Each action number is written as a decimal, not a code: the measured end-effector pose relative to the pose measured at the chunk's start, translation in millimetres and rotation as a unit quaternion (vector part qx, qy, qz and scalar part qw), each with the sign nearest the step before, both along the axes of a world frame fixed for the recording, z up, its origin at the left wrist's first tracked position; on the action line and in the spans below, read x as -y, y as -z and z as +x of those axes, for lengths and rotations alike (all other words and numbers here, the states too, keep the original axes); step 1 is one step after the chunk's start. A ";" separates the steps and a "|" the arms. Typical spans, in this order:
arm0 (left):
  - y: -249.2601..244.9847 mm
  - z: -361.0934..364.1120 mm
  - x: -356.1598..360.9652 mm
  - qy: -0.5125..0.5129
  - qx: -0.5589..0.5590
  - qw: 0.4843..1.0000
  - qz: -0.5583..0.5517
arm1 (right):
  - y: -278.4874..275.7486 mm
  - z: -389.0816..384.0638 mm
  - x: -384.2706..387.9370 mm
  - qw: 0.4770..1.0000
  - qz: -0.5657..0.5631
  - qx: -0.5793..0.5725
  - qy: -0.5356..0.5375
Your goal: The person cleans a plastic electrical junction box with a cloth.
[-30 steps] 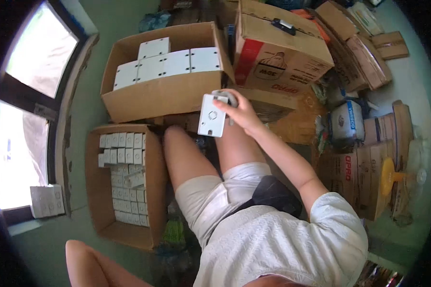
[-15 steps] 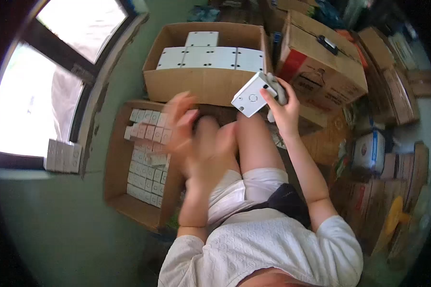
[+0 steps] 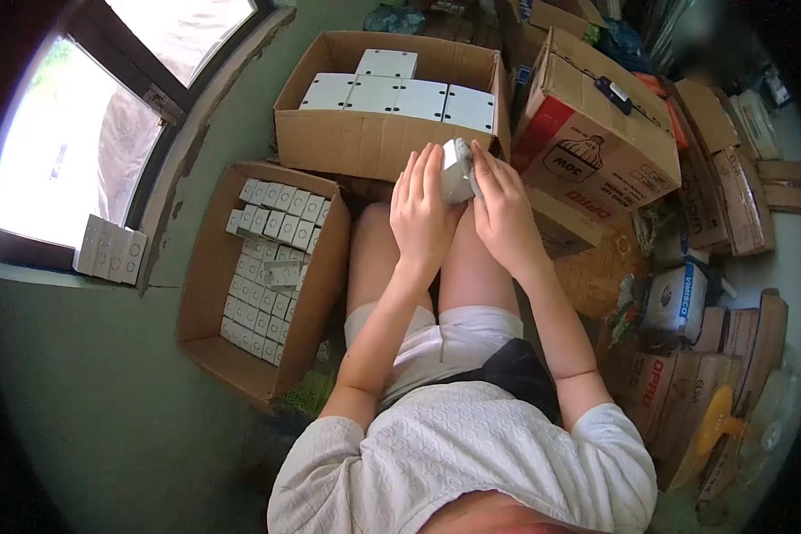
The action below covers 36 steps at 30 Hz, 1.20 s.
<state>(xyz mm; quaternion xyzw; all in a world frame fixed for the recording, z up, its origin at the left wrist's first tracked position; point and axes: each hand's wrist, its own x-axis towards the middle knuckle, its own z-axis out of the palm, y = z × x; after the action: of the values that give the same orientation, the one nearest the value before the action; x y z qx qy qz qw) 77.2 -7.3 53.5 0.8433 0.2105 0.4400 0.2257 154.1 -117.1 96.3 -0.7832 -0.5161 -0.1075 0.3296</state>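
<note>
A white plastic electrical box (image 3: 449,185) is held upright between my two hands above my knees. My left hand (image 3: 416,209) presses its straight fingers along the box's left side. At the other side, my right hand (image 3: 509,214) grips it, with a grey cloth (image 3: 473,169) between palm and box. Most of the cloth and the box's right face are hidden by the fingers. Left of my legs, an open carton (image 3: 206,267) contains several rows of small white boxes (image 3: 258,298) with round marks. One loose white piece (image 3: 282,273) lies across them.
Ahead stands another open carton (image 3: 347,147) with larger white boxes (image 3: 396,93). A closed bulb carton (image 3: 587,147) carries a dark object (image 3: 614,95) at front right. White boxes (image 3: 111,249) sit on the window sill. Stacked cartons (image 3: 676,392) and a yellow-handled item (image 3: 716,418) are at right.
My left hand has swung from above the left carton to the held box. The box has turned from face-up to edge-on, and my right hand has come slightly inward.
</note>
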 end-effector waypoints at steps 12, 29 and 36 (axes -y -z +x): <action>-9.6 13.2 14.9 -0.012 -0.034 0.999 0.039 | -7.0 4.6 -0.9 0.988 0.134 -0.051 0.058; -16.5 -24.2 -40.6 0.377 -0.050 0.799 -0.465 | 11.3 58.5 13.5 0.878 0.275 -0.391 0.027; -13.1 -9.3 -27.3 0.332 -0.004 0.832 -0.444 | -1.0 30.2 5.2 0.910 0.301 -0.274 0.077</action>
<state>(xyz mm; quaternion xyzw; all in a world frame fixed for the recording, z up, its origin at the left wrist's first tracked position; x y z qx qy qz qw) 67.9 20.0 66.6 0.6732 0.0910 0.1945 0.7076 184.3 -122.2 97.3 -0.6827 -0.2871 -0.0636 0.6689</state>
